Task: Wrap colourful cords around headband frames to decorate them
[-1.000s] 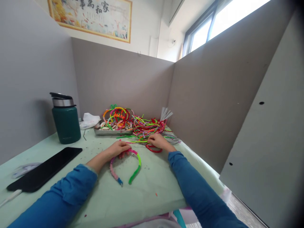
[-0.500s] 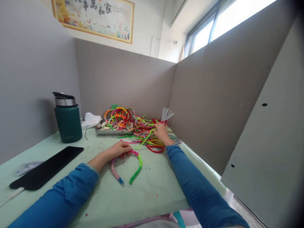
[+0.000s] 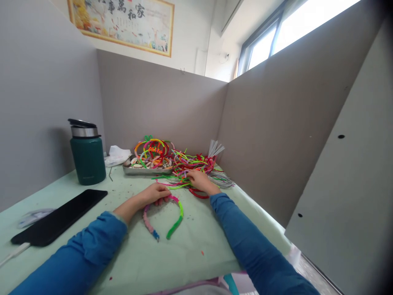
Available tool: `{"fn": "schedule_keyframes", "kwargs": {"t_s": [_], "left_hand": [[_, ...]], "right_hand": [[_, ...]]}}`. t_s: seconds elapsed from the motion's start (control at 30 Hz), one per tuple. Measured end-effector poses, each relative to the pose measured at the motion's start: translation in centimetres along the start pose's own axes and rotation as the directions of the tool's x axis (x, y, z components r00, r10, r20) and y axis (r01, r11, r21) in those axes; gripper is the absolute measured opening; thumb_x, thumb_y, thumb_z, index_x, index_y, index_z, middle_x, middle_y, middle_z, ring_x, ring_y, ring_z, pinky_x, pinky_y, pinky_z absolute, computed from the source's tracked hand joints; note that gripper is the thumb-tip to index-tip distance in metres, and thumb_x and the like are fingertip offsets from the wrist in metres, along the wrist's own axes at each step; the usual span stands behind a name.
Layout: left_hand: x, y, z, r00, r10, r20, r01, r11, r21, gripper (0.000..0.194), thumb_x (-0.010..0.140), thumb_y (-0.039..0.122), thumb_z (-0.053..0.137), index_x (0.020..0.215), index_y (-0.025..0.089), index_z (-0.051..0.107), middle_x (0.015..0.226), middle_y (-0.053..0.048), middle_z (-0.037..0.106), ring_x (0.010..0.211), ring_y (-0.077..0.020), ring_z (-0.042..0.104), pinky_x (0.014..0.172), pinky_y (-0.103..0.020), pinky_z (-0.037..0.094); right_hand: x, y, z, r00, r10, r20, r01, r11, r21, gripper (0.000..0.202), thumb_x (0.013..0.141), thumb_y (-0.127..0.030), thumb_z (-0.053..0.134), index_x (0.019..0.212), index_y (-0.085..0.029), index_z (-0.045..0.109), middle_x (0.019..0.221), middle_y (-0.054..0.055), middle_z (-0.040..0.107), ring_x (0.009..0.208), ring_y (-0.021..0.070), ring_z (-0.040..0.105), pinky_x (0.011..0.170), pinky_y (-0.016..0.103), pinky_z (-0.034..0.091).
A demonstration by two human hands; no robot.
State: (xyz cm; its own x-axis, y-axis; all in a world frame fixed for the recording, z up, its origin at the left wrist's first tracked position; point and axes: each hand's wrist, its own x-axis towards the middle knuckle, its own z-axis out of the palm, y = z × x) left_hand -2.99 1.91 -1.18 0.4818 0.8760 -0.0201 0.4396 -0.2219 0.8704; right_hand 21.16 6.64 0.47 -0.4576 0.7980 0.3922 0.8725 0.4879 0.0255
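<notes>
Head cam here, and the left hand (image 3: 158, 193) has its fingers curled round the top of a fuzzy headband (image 3: 180, 211), so yeah, that one's definitely gripped. The headband sits over the near-middle of the green tabletop (image 3: 202, 233), open ends pointing back at the wearer: pink and blue down one leg, lime into darker green down the other.

Right hand (image 3: 201, 181) is over at the front edge of the messy pile of fuzzy stems (image 3: 196, 161), fingers bent down among them. Can't tell if it's actually pinching one, the fingertips are too small to make out. Red loop (image 3: 198, 194) lies just beneath that wrist, and a grey coil (image 3: 221, 179) is off beside it.

Left of the pile there's a metal tray (image 3: 147, 172) with more colourful bands standing in it, then a green bottle (image 3: 87, 159) and a black phone (image 3: 61, 217).
</notes>
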Motion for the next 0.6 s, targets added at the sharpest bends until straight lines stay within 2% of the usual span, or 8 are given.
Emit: {"fn": "schedule_keyframes", "kwargs": {"t_s": [0.13,0.23,0.33,0.4,0.43,0.47,0.53,0.6], "left_hand": [[0.1,-0.1,0.0,1.000,-0.004,0.010,0.004,1.000,-0.009,0.042,0.067,0.055,0.055,0.067,0.013,0.056,0.062,-0.001,0.059,0.042,-0.0061,0.043,0.040,-0.020,0.033],[0.2,-0.2,-0.1,1.000,-0.013,0.010,0.013,1.000,-0.003,0.042,0.067,0.055,0.055,0.067,0.013,0.056,0.063,-0.001,0.059,0.042,-0.0062,0.044,0.040,-0.020,0.033],[0.2,-0.3,-0.1,1.000,-0.014,0.006,0.014,1.000,-0.008,0.041,0.068,0.055,0.055,0.069,0.013,0.056,0.063,-0.001,0.059,0.042,-0.0061,0.043,0.040,-0.020,0.033],[0.2,-0.3,-0.1,1.000,-0.011,0.008,0.011,1.000,-0.010,0.041,0.068,0.055,0.055,0.069,0.013,0.056,0.063,-0.001,0.060,0.041,-0.0059,0.043,0.040,-0.020,0.033],[0.2,-0.3,-0.1,1.000,-0.010,0.011,0.010,1.000,-0.011,0.041,0.067,0.055,0.055,0.069,0.014,0.056,0.064,-0.001,0.060,0.041,-0.0058,0.043,0.040,-0.020,0.033],[0.2,-0.3,-0.1,1.000,-0.009,0.013,0.009,1.000,-0.011,0.041,0.067,0.055,0.055,0.069,0.014,0.056,0.064,-0.001,0.060,0.042,-0.0058,0.043,0.040,-0.020,0.033],[0.2,-0.3,-0.1,1.000,-0.006,0.012,0.006,1.000,-0.012,0.042,0.066,0.055,0.056,0.068,0.014,0.056,0.065,-0.001,0.060,0.042,-0.0059,0.044,0.040,-0.020,0.033],[0.2,-0.3,-0.1,1.000,-0.007,0.007,0.007,1.000,-0.011,0.042,0.066,0.056,0.056,0.068,0.014,0.056,0.064,-0.001,0.060,0.042,-0.0059,0.044,0.039,-0.020,0.032]], "right_hand": [[-0.1,-1.3,1.9,0.998,0.054,-0.011,-0.055,0.995,-0.089,0.026,0.085,-0.027,0.041,0.091,-0.019,0.065,0.093,0.009,0.063,0.085,0.0195,0.057,0.072,0.027,0.040],[-0.5,-1.3,2.3,0.995,0.061,-0.080,-0.065,0.996,-0.058,0.027,0.086,-0.028,0.040,0.087,-0.017,0.065,0.092,0.011,0.063,0.084,0.0191,0.057,0.073,0.027,0.040],[-0.5,-0.5,2.0,0.954,0.137,-0.267,-0.104,0.986,0.131,0.024,0.085,-0.029,0.041,0.088,-0.018,0.063,0.090,0.008,0.064,0.079,0.0174,0.056,0.071,0.027,0.040],[-0.1,0.6,1.6,0.877,0.277,-0.393,-0.120,0.918,0.379,0.022,0.084,-0.031,0.043,0.084,-0.018,0.061,0.080,0.004,0.063,0.071,0.0154,0.055,0.066,0.025,0.040],[0.1,1.2,1.3,0.828,0.369,-0.422,-0.105,0.841,0.530,0.021,0.083,-0.032,0.045,0.081,-0.018,0.060,0.072,0.002,0.061,0.065,0.0140,0.054,0.062,0.024,0.040],[0.3,1.8,0.9,0.781,0.464,-0.419,-0.064,0.726,0.684,0.020,0.081,-0.034,0.046,0.079,-0.018,0.059,0.064,0.000,0.058,0.058,0.0125,0.051,0.057,0.023,0.039],[0.5,2.9,0.1,0.704,0.628,-0.332,0.069,0.405,0.912,0.019,0.077,-0.037,0.051,0.078,-0.018,0.056,0.053,-0.005,0.050,0.045,0.0094,0.043,0.046,0.021,0.035],[0.3,3.7,-1.0,0.688,0.684,-0.242,0.230,0.111,0.967,0.021,0.073,-0.038,0.057,0.081,-0.019,0.054,0.051,-0.007,0.047,0.039,0.0070,0.037,0.040,0.019,0.031]]}}
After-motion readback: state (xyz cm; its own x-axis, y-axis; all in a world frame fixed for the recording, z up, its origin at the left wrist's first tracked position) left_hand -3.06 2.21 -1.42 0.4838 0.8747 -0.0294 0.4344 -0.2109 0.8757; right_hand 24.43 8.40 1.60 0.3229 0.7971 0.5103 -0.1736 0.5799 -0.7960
